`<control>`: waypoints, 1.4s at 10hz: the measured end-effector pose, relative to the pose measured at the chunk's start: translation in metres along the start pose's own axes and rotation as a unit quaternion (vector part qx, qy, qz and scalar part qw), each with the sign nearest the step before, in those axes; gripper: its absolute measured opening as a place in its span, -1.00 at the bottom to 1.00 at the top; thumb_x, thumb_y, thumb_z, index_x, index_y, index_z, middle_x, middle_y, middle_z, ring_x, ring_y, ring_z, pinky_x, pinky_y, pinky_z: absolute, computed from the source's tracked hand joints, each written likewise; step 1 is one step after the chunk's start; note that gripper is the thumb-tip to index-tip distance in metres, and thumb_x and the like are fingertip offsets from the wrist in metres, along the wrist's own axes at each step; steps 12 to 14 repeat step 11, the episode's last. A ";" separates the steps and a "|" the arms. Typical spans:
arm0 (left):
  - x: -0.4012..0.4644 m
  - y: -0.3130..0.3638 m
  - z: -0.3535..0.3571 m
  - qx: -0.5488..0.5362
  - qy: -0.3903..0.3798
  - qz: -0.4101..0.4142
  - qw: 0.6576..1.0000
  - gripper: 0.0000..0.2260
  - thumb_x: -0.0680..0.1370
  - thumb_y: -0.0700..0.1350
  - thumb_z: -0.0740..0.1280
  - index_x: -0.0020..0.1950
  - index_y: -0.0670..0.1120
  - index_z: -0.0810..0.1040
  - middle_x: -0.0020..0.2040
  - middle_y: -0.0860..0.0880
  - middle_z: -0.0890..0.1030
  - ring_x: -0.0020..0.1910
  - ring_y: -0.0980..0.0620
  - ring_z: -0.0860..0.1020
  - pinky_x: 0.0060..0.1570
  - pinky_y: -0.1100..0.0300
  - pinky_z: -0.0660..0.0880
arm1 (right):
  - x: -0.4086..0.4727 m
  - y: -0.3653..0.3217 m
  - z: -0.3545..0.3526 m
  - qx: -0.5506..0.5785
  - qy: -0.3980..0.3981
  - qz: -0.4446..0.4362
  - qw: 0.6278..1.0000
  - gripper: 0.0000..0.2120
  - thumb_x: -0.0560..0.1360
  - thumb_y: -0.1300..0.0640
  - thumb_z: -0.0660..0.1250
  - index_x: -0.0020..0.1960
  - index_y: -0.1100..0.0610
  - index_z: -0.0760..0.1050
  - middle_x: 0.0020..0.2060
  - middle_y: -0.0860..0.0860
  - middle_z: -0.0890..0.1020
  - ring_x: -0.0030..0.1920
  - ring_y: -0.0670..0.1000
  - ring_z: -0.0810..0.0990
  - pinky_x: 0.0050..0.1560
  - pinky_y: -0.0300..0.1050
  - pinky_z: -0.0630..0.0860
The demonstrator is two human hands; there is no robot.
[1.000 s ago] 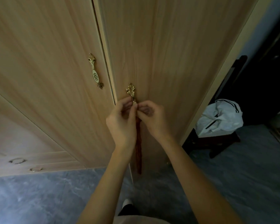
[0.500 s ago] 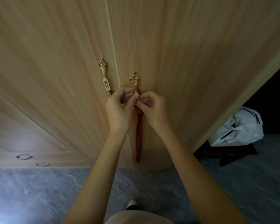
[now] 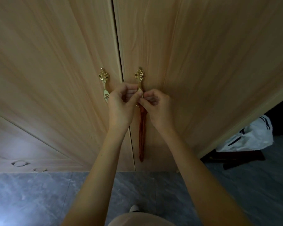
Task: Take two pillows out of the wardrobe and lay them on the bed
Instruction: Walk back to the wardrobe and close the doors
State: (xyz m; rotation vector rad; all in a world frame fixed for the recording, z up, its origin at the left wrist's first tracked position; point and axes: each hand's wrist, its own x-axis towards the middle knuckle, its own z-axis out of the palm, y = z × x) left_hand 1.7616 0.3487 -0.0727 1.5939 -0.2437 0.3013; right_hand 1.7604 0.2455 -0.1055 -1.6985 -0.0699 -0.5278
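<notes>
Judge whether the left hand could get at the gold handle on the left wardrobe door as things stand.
Probably yes. The left hand pinches at the right door's handle, just beside the left door's handle, and nothing lies between them.

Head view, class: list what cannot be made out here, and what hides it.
- Pillows: not visible; closed wardrobe doors hide them.
- Right handle, lower part: covered by the left hand and right hand.
- Tassel top: behind the fingers.
- White bag: partly behind the wardrobe's edge.
- Bed: out of frame.
</notes>
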 end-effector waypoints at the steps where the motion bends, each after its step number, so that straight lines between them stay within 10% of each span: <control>1: 0.003 -0.005 -0.002 -0.027 -0.008 -0.004 1.000 -0.74 0.43 -0.37 0.36 -0.17 0.01 0.52 -0.28 0.05 0.58 -0.31 0.28 0.56 -0.20 0.40 0.50 | 0.000 0.005 0.002 0.006 0.003 -0.012 1.000 -0.91 0.33 -0.09 0.38 -0.26 -0.27 0.49 -0.36 -0.29 0.60 -0.29 -0.21 0.58 -0.25 -0.22 0.47; 14: -0.015 0.002 -0.009 -0.025 0.014 0.005 1.000 -0.89 0.51 -0.19 0.32 0.00 -0.05 0.57 -0.11 0.08 0.65 -0.11 0.25 0.61 -0.09 0.43 0.48 | 0.000 0.002 -0.024 -0.001 -0.058 -0.050 0.997 -0.90 0.43 0.07 0.32 -0.19 -0.14 0.49 -0.27 -0.16 0.63 -0.23 -0.16 0.60 -0.23 -0.29 0.48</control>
